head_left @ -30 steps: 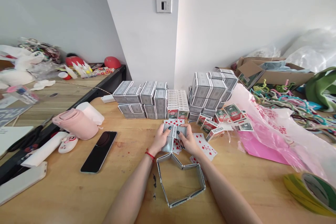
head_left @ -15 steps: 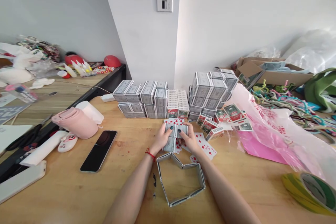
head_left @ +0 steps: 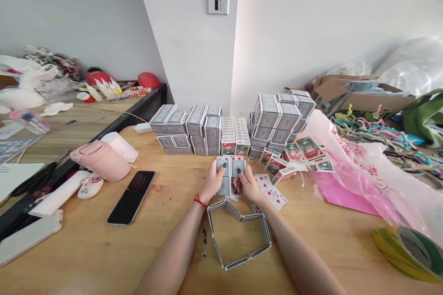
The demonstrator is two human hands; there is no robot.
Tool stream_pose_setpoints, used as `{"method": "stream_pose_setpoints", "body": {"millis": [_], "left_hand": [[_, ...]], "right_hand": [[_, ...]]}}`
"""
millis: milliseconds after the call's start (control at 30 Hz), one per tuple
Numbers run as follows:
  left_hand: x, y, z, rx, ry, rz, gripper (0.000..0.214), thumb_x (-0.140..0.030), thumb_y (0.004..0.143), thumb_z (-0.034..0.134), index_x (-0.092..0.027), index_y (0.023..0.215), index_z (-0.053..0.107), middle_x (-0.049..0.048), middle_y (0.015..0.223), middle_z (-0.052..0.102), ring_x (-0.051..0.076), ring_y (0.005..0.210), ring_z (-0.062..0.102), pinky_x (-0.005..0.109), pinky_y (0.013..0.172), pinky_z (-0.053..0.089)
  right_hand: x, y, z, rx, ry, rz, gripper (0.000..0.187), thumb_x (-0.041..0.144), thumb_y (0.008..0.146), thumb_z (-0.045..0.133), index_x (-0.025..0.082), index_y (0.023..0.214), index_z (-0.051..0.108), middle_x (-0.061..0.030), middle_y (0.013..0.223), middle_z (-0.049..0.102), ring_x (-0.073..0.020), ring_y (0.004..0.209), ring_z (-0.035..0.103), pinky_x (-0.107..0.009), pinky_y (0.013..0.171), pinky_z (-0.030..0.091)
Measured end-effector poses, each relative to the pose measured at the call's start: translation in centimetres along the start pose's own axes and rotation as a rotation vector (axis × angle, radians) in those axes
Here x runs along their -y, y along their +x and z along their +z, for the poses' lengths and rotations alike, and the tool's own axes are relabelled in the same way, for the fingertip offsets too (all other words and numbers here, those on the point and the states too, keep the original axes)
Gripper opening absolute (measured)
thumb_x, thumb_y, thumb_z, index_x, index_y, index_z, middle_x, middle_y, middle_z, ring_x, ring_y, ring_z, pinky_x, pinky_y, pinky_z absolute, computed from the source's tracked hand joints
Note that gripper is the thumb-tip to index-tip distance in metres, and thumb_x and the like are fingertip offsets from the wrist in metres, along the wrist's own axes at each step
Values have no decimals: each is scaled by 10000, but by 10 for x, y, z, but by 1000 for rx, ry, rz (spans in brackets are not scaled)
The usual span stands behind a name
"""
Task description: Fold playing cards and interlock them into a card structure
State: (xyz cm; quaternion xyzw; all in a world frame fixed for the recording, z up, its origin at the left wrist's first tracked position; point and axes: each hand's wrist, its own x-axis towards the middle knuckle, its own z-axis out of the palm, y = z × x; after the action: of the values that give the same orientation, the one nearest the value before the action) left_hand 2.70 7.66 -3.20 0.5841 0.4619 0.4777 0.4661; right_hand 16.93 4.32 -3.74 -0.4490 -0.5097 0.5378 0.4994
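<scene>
Grey-backed playing cards (head_left: 237, 168) are held up between my two hands, backs toward me. My left hand (head_left: 213, 179) is closed on their left side, thumb on top; my right hand (head_left: 249, 183) pinches the right side, its thumb on a card back. Beneath my hands lies another grey-backed card (head_left: 224, 187), with red-suited cards partly hidden beside it. Face-up diamond cards (head_left: 272, 192) are spread right of my right hand. Between my forearms stands a heart-shaped frame of folded cards (head_left: 223, 267) on the wooden table (head_left: 166, 239).
Stacked card blocks (head_left: 173, 122) line the wall, with a taller stack (head_left: 270, 120) to the right. Red-and-green card boxes (head_left: 277, 165) lie near a pink plastic bag (head_left: 346, 161). A phone (head_left: 131, 198) and pink pouch (head_left: 100, 161) are left; a tape roll (head_left: 408, 251) is front right.
My right hand has shifted slightly right, and its thumb sits further toward the cards' right edge. More of the right card's back shows. The view has moved a little.
</scene>
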Motion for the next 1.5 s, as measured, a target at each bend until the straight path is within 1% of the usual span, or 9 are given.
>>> {"method": "stream_pose_setpoints", "body": {"millis": [267,467,633,733,900,967,1100,1233,1500], "left_hand": [[6,3,0,-2,-89,-10,235,-381,796,492,-201,946,484,62,969,597,196,915,557,338,828,413],[1,10,-4,-59,-140,-15,225,-355,762,540,-184,908,527,66,944,617,198,901,567,333,805,424],[1,17,-13,-255,-227,-33,213,-286,713,570,-173,884,515,47,886,602,169,835,563,291,738,430],[5,19,-17,-329,-240,-81,223,-259,658,599,-176,831,487,-3,752,554,127,679,534,240,618,409],[9,19,-18,-344,-290,-75,243,-247,627,609,-189,779,428,-50,655,476,87,568,476,201,538,361],[9,19,-18,-355,-327,-96,264,-251,627,606,-195,807,421,-53,649,476,86,556,476,201,529,361],[8,19,-18,-374,-364,-131,318,-272,649,591,-208,921,441,-60,627,471,88,524,470,200,499,358],[10,18,-20,-310,-297,-99,377,-293,676,585,-191,1025,485,-40,652,502,95,543,492,206,504,366],[6,19,-20,-247,-300,-77,463,-340,648,644,-170,1062,525,32,850,628,151,748,591,275,686,448]], "right_hand": [[2,2,4,-8,103,35,306,533,793,426,271,877,292,124,483,453,-72,304,391,-178,319,307],[15,2,-8,-97,45,3,337,536,801,373,240,956,413,34,611,557,-110,349,448,-236,344,313],[13,4,-25,-324,-410,-81,276,430,767,467,209,918,532,-18,734,580,-139,535,503,-270,504,399],[12,1,-21,-231,-701,-87,259,374,696,568,199,887,570,-45,823,584,-189,728,547,-315,655,436],[15,-8,-5,-60,-990,-111,719,404,463,766,198,1099,502,-111,1069,505,-295,1029,454,-414,856,376],[15,-9,-4,-36,-1025,-76,778,404,445,778,199,1132,476,-118,1090,478,-304,1045,441,-426,867,362],[10,-7,-8,-49,-974,-20,694,345,458,769,191,1071,483,-92,1046,462,-276,1022,461,-394,853,377],[5,-4,-12,-172,-819,-31,572,247,423,758,199,924,484,-53,953,495,-253,936,497,-369,787,407],[8,2,-28,-299,-166,76,278,377,640,641,214,830,520,38,552,532,-140,468,476,-257,434,378]]}}
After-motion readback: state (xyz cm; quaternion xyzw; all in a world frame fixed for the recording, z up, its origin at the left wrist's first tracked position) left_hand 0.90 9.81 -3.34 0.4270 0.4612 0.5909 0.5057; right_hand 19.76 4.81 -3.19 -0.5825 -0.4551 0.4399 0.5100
